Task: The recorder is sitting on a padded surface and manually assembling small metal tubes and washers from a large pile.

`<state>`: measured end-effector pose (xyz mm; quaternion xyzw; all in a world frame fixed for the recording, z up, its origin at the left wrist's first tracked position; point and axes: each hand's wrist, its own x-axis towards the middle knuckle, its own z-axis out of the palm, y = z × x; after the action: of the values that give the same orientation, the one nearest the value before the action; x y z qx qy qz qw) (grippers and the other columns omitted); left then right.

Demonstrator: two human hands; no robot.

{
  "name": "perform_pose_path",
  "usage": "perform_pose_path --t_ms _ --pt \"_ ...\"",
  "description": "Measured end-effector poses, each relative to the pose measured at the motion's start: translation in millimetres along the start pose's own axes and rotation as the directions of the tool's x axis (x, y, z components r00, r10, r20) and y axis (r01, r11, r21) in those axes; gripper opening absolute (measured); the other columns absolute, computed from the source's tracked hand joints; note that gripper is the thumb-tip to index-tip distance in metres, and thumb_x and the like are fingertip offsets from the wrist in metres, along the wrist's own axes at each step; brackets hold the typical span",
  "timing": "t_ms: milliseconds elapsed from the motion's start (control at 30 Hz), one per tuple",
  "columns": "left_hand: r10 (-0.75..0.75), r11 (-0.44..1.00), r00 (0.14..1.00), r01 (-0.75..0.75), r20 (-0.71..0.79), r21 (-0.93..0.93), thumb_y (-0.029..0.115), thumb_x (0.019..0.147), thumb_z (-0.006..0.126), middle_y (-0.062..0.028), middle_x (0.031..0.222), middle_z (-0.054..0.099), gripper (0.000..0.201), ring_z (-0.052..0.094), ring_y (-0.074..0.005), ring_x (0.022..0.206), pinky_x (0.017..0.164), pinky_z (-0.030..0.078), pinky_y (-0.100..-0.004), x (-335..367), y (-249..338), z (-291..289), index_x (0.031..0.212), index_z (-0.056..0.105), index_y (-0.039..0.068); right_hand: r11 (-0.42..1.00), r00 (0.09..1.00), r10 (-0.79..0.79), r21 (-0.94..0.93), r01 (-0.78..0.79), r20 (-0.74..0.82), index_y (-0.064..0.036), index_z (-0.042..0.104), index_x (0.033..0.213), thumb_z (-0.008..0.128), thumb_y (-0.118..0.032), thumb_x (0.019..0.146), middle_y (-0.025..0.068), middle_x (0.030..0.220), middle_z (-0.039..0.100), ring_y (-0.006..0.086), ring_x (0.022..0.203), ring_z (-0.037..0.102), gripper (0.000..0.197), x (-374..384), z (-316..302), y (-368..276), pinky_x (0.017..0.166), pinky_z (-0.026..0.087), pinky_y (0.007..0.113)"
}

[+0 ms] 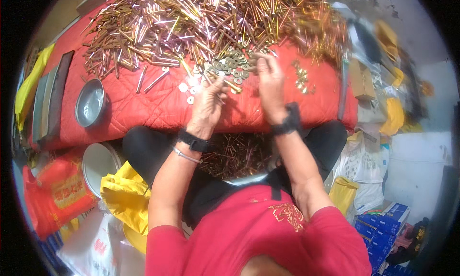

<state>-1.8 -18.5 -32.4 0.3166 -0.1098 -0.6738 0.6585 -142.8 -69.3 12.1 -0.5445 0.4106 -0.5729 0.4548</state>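
Observation:
My left hand [209, 102] is closed around a brass-coloured bolt [231, 86], which slants down to the right out of its fingers. Just below the pile of flat metal washers [232, 63], this hand hovers over the red quilted cloth. My right hand [270, 82] reaches up beside the right edge of the washers, its fingers stretched out and apart; the fingertips are slightly blurred. Lighter washers [183, 87] lie loose left of my left hand. A big heap of long copper and brass-coloured bolts [206, 22] spreads behind both hands.
Small brass nuts [302, 78] lie scattered at the right. A metal bowl [90, 103] stands at the left, with two loose bolts [156, 81] nearby. The red cloth [143, 113] covers the work surface. More bolts [239, 153] lie below its front edge, between my legs. Bags and blue boxes [381, 230] flank me.

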Motion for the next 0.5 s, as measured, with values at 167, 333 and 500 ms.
perform_pose_path --t_ms 167,333,500 --pt "-0.016 1.0 0.993 0.018 -0.119 0.013 0.022 0.09 0.062 0.0006 0.069 0.058 0.019 0.047 -0.0049 0.052 0.042 0.033 -0.0161 6.6 18.5 -5.7 0.096 0.061 0.003 0.651 0.94 -0.241 -0.677 0.342 0.243 -0.004 0.06 0.095 0.061 -0.007 0.083 0.0129 0.084 0.06 0.0292 0.077 0.061 0.013 47.5 -70.8 33.9 0.071 0.05 0.037" --pt "-0.061 0.996 0.987 0.069 -0.149 0.05 0.024 0.089 0.06 0.0056 0.059 0.05 0.022 0.04 -0.0027 0.046 0.039 0.028 -0.017 1.5 20.6 -5.4 0.095 0.062 0.003 0.345 0.911 -0.153 -0.843 0.413 0.384 -0.0041 0.054 0.086 0.061 -0.008 0.079 0.0155 0.087 0.056 0.0356 0.083 0.059 0.01 51.4 -57.4 45.1 0.071 0.049 0.044" --pt "-0.071 0.98 0.995 0.084 -0.076 0.182 0.022 0.089 0.059 0.0068 0.058 0.047 0.021 0.037 -0.0021 0.044 0.038 0.026 -0.0172 -1.7 21.3 -0.8 0.091 0.063 0.002 0.308 0.883 -0.194 -0.828 0.468 0.426 -0.0028 0.052 0.088 0.058 -0.007 0.081 0.016 0.089 0.056 0.0355 0.084 0.059 0.01 54.5 -57.4 42.2 0.069 0.048 0.045"
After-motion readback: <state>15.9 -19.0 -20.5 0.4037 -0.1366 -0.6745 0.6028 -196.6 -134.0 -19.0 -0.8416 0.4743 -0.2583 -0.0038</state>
